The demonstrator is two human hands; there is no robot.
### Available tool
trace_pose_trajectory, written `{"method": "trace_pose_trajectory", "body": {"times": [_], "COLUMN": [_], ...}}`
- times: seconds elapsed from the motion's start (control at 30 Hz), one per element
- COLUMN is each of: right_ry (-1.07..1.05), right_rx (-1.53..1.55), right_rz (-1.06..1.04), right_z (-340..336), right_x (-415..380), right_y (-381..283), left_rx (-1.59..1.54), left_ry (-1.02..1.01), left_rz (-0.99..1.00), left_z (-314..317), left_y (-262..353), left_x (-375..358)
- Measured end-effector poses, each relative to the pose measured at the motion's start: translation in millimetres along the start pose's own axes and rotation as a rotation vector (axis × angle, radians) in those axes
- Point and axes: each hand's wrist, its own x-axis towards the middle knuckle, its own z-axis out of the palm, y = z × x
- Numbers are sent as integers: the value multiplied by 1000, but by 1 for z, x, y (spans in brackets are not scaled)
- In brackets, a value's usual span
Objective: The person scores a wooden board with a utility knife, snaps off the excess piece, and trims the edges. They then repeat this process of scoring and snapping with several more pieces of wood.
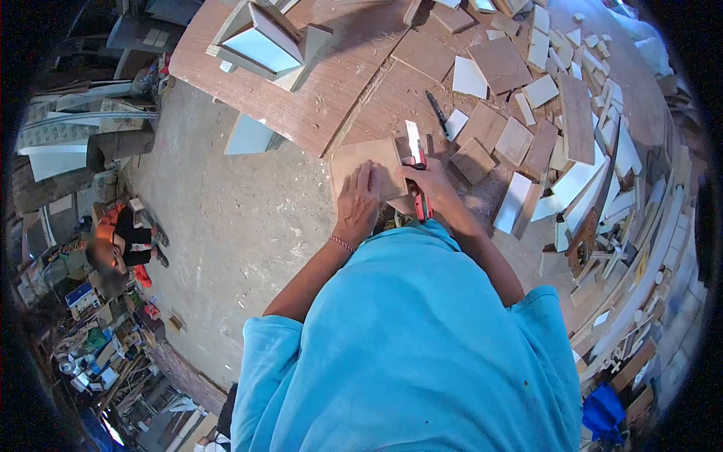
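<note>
My left hand (358, 197) lies with its fingers stretched flat on a small square wooden board (384, 156) at the near edge of the workbench. My right hand (431, 184) is wrapped round a red utility knife (422, 205), beside the board's right edge. The knife's bright, pale blade end points away from me. Part of the handle is hidden under my fingers. Just beyond my right hand, a dark pen-like tool (436, 113) rests on the bench among wood offcuts.
The wooden workbench (331, 83) carries a white-faced wooden frame piece (263, 47) at far left. Many wood offcuts (501, 64) are heaped to the right, with a handsaw (581, 242) near them. Another person (117, 241) sits low at left, on the concrete floor (226, 218) side.
</note>
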Motion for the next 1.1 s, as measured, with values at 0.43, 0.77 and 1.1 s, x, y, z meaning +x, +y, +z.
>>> {"method": "trace_pose_trajectory", "body": {"times": [0.43,0.77,1.1], "right_ry": [-34,-59,-99], "right_rx": [-252,-350,-152], "right_rz": [-102,-243,-7], "right_z": [-4,-6,6], "right_x": [-17,-30,-4], "right_y": [-34,-65,-36], "left_rx": [-225,-1169,-721], "left_ry": [177,-8,173], "left_rz": [-166,-410,-432], "left_z": [-28,-30,-40], "left_y": [-38,-50,-84], "left_x": [32,41,30]}}
